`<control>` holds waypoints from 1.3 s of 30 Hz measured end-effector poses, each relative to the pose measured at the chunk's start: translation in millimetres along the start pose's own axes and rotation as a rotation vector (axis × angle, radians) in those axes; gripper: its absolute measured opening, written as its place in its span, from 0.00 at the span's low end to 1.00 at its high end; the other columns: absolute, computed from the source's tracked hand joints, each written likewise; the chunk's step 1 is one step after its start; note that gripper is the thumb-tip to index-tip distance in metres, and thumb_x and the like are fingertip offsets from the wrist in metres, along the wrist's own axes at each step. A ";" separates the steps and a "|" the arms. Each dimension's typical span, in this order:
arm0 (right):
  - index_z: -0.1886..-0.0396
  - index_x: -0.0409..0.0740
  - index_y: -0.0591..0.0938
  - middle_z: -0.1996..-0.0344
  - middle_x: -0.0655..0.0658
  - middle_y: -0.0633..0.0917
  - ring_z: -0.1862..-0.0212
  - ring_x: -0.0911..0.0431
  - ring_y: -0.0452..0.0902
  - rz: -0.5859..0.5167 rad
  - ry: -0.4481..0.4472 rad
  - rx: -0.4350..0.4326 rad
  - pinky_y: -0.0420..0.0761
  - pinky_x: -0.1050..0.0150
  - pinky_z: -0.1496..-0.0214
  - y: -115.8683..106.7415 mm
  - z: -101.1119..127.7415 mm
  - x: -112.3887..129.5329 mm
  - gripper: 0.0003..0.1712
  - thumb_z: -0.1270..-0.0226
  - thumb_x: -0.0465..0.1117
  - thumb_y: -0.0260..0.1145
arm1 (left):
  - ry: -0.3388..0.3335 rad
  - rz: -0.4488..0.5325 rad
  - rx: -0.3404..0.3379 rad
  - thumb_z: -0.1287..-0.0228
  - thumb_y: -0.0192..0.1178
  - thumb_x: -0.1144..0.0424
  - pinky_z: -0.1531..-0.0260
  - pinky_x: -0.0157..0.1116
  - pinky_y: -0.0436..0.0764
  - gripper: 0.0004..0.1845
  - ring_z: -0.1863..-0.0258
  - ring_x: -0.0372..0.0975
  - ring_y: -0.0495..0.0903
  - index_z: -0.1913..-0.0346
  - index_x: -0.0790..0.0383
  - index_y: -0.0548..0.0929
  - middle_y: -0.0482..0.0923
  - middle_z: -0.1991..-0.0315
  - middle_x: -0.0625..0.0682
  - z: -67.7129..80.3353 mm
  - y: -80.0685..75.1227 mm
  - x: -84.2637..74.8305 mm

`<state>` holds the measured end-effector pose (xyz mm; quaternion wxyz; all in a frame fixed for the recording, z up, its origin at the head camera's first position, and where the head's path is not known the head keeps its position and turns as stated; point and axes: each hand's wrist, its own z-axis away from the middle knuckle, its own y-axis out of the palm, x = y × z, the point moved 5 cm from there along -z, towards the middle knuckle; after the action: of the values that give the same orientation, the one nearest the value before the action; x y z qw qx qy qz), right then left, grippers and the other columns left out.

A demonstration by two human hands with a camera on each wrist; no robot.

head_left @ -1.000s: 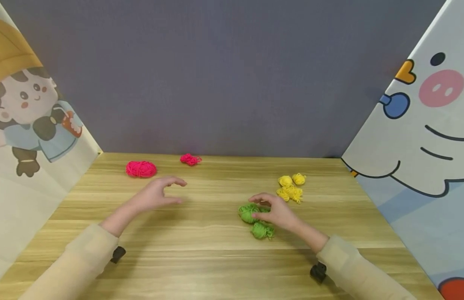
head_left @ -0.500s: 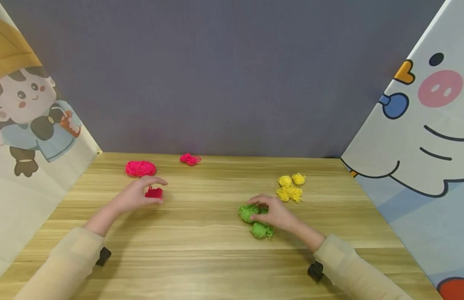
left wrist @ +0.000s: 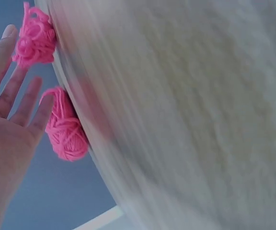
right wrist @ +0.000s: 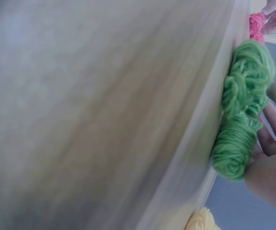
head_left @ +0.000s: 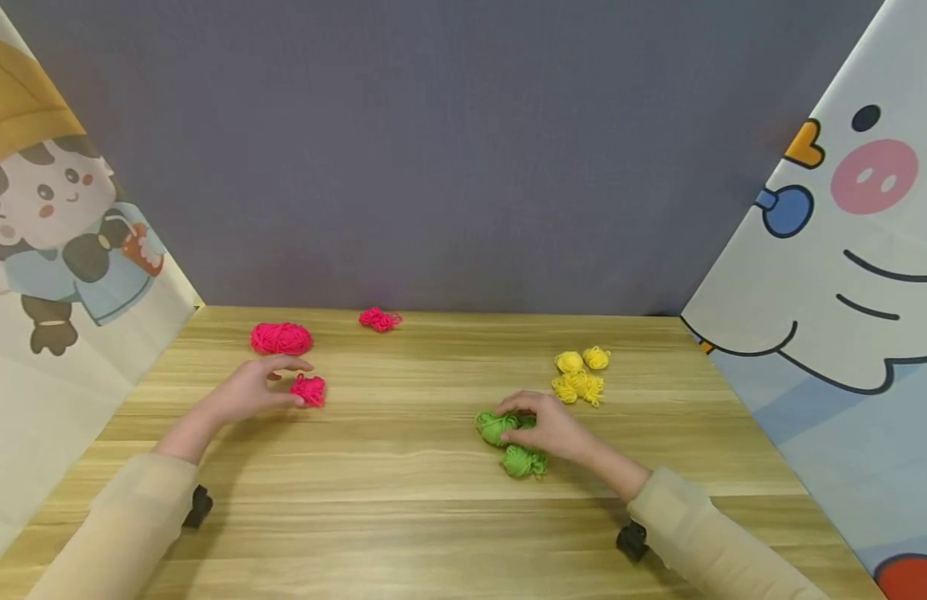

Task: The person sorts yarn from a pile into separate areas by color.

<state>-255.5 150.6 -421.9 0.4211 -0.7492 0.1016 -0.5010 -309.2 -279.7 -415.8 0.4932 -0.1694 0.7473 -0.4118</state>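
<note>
Head view: my left hand [head_left: 249,390] lies on the wooden table [head_left: 418,508], fingers relaxed, fingertips touching a small pink yarn bundle [head_left: 309,389] just below the larger pink yarn ball [head_left: 281,337]. My right hand [head_left: 555,427] curls over green yarn bundles [head_left: 508,442], gripping one.

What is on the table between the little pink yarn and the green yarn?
Nothing. In the head view only bare table lies between the pink yarn by the left hand and the green yarn under the right hand.
</note>
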 end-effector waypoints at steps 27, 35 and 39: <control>0.56 0.49 0.85 0.56 0.51 0.85 0.51 0.55 0.79 0.003 0.078 0.053 0.80 0.61 0.49 -1.3 0.0 -5.8 0.17 0.46 0.44 0.73 | -0.078 -0.001 0.101 0.51 0.72 0.61 0.64 0.31 0.80 0.15 0.62 0.37 0.80 0.57 0.56 0.86 0.84 0.59 0.51 -11.2 9.1 11.1; 0.55 0.51 0.85 0.57 0.52 0.85 0.51 0.56 0.79 0.017 0.080 0.060 0.79 0.62 0.48 0.4 -1.6 -11.2 0.17 0.45 0.46 0.73 | -0.071 -0.015 0.120 0.50 0.71 0.64 0.63 0.33 0.81 0.14 0.61 0.40 0.81 0.57 0.57 0.86 0.84 0.59 0.51 -13.2 9.2 6.8; 0.55 0.50 0.85 0.57 0.51 0.86 0.51 0.55 0.80 0.027 0.073 0.061 0.80 0.59 0.48 0.2 -1.8 -8.2 0.16 0.45 0.46 0.72 | -0.058 -0.020 0.128 0.49 0.71 0.65 0.61 0.36 0.81 0.14 0.60 0.41 0.81 0.57 0.57 0.86 0.84 0.60 0.50 -14.7 9.4 4.0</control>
<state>-260.9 154.3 -427.3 0.4466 -0.7159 0.1116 -0.5250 -322.4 -270.2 -422.9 0.5205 -0.1570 0.7029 -0.4586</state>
